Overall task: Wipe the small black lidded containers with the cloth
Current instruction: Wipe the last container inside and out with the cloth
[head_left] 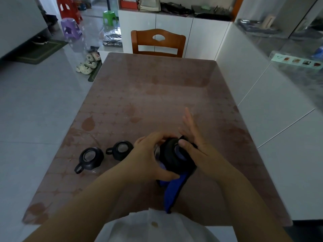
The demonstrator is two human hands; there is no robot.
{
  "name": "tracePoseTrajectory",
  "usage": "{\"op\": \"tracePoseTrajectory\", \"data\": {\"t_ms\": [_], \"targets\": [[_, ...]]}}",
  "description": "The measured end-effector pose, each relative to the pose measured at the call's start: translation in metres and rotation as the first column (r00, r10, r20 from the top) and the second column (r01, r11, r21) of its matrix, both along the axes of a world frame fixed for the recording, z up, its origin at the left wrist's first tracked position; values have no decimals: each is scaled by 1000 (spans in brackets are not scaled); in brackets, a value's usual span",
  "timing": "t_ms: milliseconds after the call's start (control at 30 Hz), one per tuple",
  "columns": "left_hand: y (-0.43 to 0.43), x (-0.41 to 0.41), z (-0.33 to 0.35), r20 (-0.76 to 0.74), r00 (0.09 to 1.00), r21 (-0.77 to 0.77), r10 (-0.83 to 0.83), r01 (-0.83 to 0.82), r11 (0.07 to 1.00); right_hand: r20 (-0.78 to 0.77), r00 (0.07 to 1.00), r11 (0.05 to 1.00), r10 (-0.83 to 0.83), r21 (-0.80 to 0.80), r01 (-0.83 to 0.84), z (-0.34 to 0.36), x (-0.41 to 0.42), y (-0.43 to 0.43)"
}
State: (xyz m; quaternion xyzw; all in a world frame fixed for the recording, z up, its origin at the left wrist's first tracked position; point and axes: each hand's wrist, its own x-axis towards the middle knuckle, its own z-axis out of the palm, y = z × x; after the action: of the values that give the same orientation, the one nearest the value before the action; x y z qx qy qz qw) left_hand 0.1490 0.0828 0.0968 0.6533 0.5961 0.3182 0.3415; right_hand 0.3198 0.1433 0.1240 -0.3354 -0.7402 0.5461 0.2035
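A small black lidded container (170, 154) is held above the table's near edge. My left hand (148, 154) grips it from the left, fingers curled over its top and thumb under it. A blue cloth (174, 187) hangs down beneath it. My right hand (194, 142) presses the cloth against the container's right side with the thumb on the lid, fingers straight and pointing away. Two more black containers with handles stand on the table to the left, one (90, 158) nearer the edge, the other (121, 150) close to my left hand.
The brown patterned table (157, 95) stretches ahead, with a wooden chair (158, 43) at its far end. White cabinets (262, 95) run along the right. Stools and shoes lie on the floor at the far left.
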Motion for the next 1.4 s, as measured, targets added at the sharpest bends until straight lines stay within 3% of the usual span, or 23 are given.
{"op": "tracePoseTrajectory", "data": {"t_ms": [133, 200, 267, 367, 433, 500, 567, 700, 767, 867, 933, 1033, 1133, 1300, 1400], "targets": [[2, -1, -2, 66, 996, -33, 58, -56, 998, -58, 974, 975, -219, -64, 215, 0, 8, -1], [2, -2, -4, 67, 994, -42, 89, -86, 995, -159, 945, 957, -285, -106, 270, 6, 10, 0], [2, -1, -8, 53, 994, -68, 100, -96, 993, -222, 935, 959, -277, -129, 253, 11, 5, -2], [4, 6, -10, 70, 993, -59, 98, -94, 994, -120, 976, 983, -179, -67, 172, 19, -19, -12], [5, 7, -9, 50, 993, -50, 103, -101, 994, -202, 965, 979, -170, -147, 141, 10, -14, -14], [4, 3, -9, 66, 991, -82, 118, -113, 990, -144, 979, 984, -146, -119, 129, 8, -7, -6], [3, 0, -9, 95, 988, -111, 125, -114, 987, -188, 967, 943, -174, -314, 109, 5, -13, 4], [2, 0, -7, 169, 975, -161, 145, -118, 980, -88, 979, 971, -186, -171, 169, -12, -8, 2], [2, 1, -6, 230, 959, -186, 164, -122, 975, -64, 960, 957, -273, -119, 265, -11, -9, -1], [3, 3, -1, 295, 939, -180, 179, -129, 975, -113, 925, 908, -363, -263, 325, -9, -11, -12], [4, 5, 2, 291, 942, -144, 166, -128, 981, -192, 936, 917, -296, -331, 222, -18, -12, -17], [4, 5, 4, 294, 941, -119, 166, -136, 984, -277, 911, 910, -306, -365, 195, -15, -15, -21], [3, 4, 1, 314, 931, -139, 186, -148, 979, -254, 913, 928, -320, -279, 248, -14, -18, -17], [1, -1, -3, 279, 944, -131, 177, -146, 981, -343, 857, 923, -384, -177, 342, 1, -12, -7], [0, -4, -2, 229, 957, -125, 179, -153, 980, -247, 886, 891, -392, 136, 432, 13, -2, 3]]}}
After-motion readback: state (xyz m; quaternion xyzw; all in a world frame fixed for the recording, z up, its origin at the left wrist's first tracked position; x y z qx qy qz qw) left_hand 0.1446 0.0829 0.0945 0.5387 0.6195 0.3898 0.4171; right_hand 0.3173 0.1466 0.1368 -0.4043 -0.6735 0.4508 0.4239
